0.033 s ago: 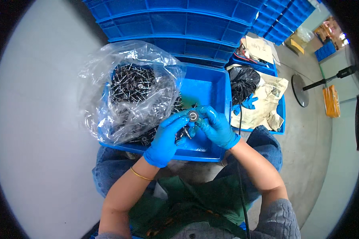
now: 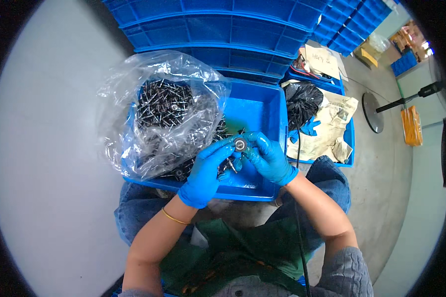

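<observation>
Over the blue tray (image 2: 281, 114), my left hand (image 2: 205, 171) and my right hand (image 2: 271, 159), both in blue gloves, meet at a small metal part with a dark round head and a shiny ring (image 2: 240, 144). The fingertips of both hands pinch it from either side, its round end facing up. A second metal part with a thin shaft (image 2: 232, 165) sticks out below, by the left hand's lower fingers. Many dark, shafted metal parts (image 2: 164, 103) fill the tray's left side, partly inside a clear plastic bag (image 2: 156, 148).
Stacked blue crates (image 2: 208, 29) rise behind the tray. At right, another blue crate holds a black plastic bag (image 2: 304, 101), crumpled paper (image 2: 338, 121) and a blue glove (image 2: 309, 127). A black cable (image 2: 301, 237) runs past my right arm. A round stand base (image 2: 372, 113) sits farther right.
</observation>
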`<state>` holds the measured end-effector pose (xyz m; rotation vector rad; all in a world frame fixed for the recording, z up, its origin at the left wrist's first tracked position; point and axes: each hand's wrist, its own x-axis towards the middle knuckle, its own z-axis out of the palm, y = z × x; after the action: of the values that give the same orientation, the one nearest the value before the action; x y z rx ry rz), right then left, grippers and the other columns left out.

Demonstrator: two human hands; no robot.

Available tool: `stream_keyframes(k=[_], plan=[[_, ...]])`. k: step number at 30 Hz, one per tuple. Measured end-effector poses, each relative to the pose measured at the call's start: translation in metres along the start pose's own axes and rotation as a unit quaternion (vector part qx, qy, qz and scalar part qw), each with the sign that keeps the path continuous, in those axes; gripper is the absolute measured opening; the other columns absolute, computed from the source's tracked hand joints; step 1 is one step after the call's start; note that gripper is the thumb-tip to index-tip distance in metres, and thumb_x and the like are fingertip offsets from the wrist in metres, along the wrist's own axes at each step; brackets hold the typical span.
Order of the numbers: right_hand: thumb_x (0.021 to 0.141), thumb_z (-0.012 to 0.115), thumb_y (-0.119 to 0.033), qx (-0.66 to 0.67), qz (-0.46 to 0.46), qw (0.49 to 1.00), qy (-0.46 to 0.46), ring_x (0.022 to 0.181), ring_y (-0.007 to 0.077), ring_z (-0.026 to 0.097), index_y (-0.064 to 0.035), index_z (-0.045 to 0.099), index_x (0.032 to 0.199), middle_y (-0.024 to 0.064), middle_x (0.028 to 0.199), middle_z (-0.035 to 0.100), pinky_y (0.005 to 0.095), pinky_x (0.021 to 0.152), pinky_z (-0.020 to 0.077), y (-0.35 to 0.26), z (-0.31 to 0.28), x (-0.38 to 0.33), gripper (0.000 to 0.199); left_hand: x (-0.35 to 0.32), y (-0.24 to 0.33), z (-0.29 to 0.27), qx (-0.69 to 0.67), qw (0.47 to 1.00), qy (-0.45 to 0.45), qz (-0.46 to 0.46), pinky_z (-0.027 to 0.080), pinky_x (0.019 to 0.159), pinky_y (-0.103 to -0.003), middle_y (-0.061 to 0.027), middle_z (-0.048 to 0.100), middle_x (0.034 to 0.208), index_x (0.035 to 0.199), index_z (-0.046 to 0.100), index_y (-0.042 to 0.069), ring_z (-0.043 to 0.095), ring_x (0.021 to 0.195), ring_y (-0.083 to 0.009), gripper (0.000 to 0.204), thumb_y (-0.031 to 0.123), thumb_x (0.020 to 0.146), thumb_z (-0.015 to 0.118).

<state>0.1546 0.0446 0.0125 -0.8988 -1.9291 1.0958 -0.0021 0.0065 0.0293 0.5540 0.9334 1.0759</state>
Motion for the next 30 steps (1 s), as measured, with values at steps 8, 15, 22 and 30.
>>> stream_keyframes(k=[8, 15, 22, 30], plan=[[0.081, 0.050, -0.016, -0.004, -0.015, 1.000, 0.006, 0.075, 0.0308, 0.058, -0.0049, 0.047, 0.101, 0.0158, 0.088, 0.056, 0.0338, 0.061, 0.0469, 0.000, 0.002, 0.001, 0.024, -0.003, 0.008, 0.001, 0.147, 0.989, -0.006, 0.033, 0.041, 0.051, -0.018, -0.0026, 0.057, 0.073, 0.102, 0.055, 0.003, 0.051, 0.059, -0.0068, 0.025, 0.005, 0.077, 0.053], [0.080, 0.049, -0.015, -0.045, -0.062, 0.997, 0.009, 0.074, 0.0316, 0.058, -0.0051, 0.045, 0.102, 0.0162, 0.089, 0.055, 0.0358, 0.063, 0.0464, 0.003, 0.002, -0.002, 0.024, -0.002, -0.003, 0.001, 0.279, 0.944, -0.002, 0.174, 0.044, 0.056, -0.020, -0.0028, 0.057, 0.076, 0.102, 0.055, 0.004, 0.052, 0.063, -0.0069, 0.028, 0.001, 0.074, 0.057], [0.078, 0.051, -0.016, -0.108, -0.090, 0.989, -0.055, 0.065, 0.0310, 0.055, -0.0028, 0.050, 0.090, 0.0156, 0.077, 0.055, 0.0349, 0.057, 0.0447, -0.001, -0.001, 0.003, 0.018, -0.002, -0.002, 0.002, 0.288, 0.932, 0.086, 0.202, 0.044, 0.058, -0.020, -0.0029, 0.058, 0.079, 0.092, 0.057, 0.004, 0.053, 0.068, -0.0068, 0.021, 0.007, 0.072, 0.062], [0.075, 0.055, -0.012, -0.062, -0.064, 0.995, 0.035, 0.062, 0.0273, 0.055, -0.0035, 0.052, 0.088, 0.0128, 0.072, 0.054, 0.0331, 0.056, 0.0444, -0.014, -0.005, 0.003, 0.016, 0.002, 0.000, 0.000, 0.097, 0.992, 0.076, 0.017, 0.039, 0.050, -0.017, -0.0003, 0.056, 0.078, 0.096, 0.054, 0.004, 0.050, 0.062, -0.0048, 0.018, 0.015, 0.082, 0.051]])
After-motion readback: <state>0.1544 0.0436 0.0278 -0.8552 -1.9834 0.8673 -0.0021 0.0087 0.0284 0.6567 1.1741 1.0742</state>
